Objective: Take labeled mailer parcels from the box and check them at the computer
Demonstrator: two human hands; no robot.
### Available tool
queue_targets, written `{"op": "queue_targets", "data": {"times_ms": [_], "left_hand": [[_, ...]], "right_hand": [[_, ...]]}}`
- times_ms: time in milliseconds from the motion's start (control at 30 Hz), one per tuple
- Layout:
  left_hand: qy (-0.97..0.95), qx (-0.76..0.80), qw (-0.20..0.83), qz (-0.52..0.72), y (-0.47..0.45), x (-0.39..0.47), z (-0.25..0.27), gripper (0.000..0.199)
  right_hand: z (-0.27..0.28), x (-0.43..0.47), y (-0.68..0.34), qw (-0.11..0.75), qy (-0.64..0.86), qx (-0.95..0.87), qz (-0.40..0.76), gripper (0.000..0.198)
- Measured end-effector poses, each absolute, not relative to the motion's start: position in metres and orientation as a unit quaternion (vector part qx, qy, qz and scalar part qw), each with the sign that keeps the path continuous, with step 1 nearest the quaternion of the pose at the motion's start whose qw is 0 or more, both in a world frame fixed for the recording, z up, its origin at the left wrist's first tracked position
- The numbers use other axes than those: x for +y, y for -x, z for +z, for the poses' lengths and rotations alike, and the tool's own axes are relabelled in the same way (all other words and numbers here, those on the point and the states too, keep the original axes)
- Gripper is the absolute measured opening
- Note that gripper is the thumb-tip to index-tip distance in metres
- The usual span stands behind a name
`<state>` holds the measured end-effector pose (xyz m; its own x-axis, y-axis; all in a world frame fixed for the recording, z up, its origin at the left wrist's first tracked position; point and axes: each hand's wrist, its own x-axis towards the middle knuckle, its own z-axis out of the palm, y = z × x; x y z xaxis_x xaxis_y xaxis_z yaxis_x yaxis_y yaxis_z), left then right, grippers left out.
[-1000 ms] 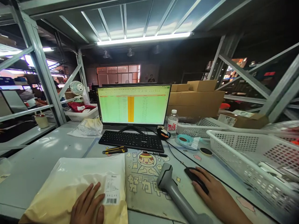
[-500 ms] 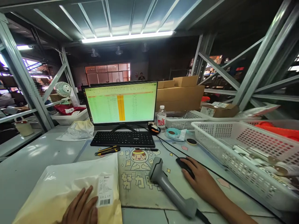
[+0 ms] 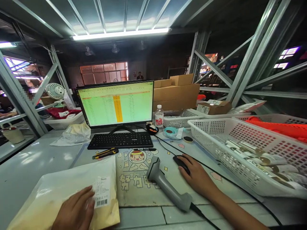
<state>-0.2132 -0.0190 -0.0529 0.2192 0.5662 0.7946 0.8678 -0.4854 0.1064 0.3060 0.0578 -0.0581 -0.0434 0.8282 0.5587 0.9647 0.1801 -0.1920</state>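
My left hand (image 3: 75, 207) rests on a white and cream plastic packet (image 3: 59, 179), its fingers stretched out just left of a white barcode label (image 3: 102, 191). My right hand (image 3: 195, 174) lies over a black computer mouse (image 3: 181, 163), with fingers curved around it. Between the two hands a grey barcode scanner (image 3: 166, 187) lies on the cartoon-printed desk mat (image 3: 141, 199), touched by neither. Behind them stand a black keyboard (image 3: 121, 140) and a monitor (image 3: 115, 103) that displays a spreadsheet with an orange column.
On the right, a white perforated basket (image 3: 227, 163) holds several white and brown items. A yellow and black utility knife (image 3: 105, 153), a marker (image 3: 145, 149), a tape roll (image 3: 171, 131) and a bottle (image 3: 159, 117) surround the keyboard. Cardboard boxes (image 3: 176, 95) stand behind the monitor.
The camera has turned slightly right, so the scene sits further left. My left hand's fingers have drawn closer together on the packet. My right hand stays on the mouse.
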Motion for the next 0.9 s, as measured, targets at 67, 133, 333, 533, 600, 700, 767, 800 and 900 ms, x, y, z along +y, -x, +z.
{"op": "queue_targets", "data": {"times_ms": [67, 133, 333, 533, 600, 700, 767, 800, 900], "left_hand": [[0.784, -0.455, 0.142, -0.397, 0.203, -0.007, -0.013, 0.027], [0.818, -0.432, 0.066, -0.373, 0.184, 0.019, 0.025, 0.026], [0.890, -0.410, -0.037, -0.194, 0.096, 0.149, 0.060, 0.029], [0.890, -0.433, -0.022, -0.141, 0.028, 0.217, 0.026, 0.051], [0.887, -0.441, -0.021, -0.139, 0.016, 0.227, 0.018, 0.066], [0.885, -0.445, -0.016, -0.137, 0.006, 0.236, 0.009, 0.073], [0.886, -0.443, -0.009, -0.137, 0.003, 0.238, 0.005, 0.071], [0.886, -0.442, -0.006, -0.137, 0.002, 0.239, 0.004, 0.069], [0.885, -0.443, -0.002, -0.142, 0.001, 0.238, 0.007, 0.067]], "right_hand": [[-0.057, 0.057, -0.304, 0.281, 0.630, -0.713, -0.122, 0.044], [-0.055, 0.055, -0.302, 0.273, 0.631, -0.716, -0.120, 0.045], [-0.049, 0.051, -0.294, 0.261, 0.642, -0.713, -0.112, 0.047], [-0.049, 0.050, -0.293, 0.250, 0.649, -0.711, -0.109, 0.050], [-0.049, 0.050, -0.293, 0.251, 0.646, -0.711, -0.115, 0.050], [-0.050, 0.050, -0.293, 0.255, 0.641, -0.714, -0.123, 0.048], [-0.052, 0.050, -0.293, 0.258, 0.637, -0.716, -0.125, 0.047], [-0.052, 0.051, -0.294, 0.258, 0.636, -0.717, -0.126, 0.047], [-0.053, 0.052, -0.295, 0.257, 0.636, -0.716, -0.132, 0.047]]}}
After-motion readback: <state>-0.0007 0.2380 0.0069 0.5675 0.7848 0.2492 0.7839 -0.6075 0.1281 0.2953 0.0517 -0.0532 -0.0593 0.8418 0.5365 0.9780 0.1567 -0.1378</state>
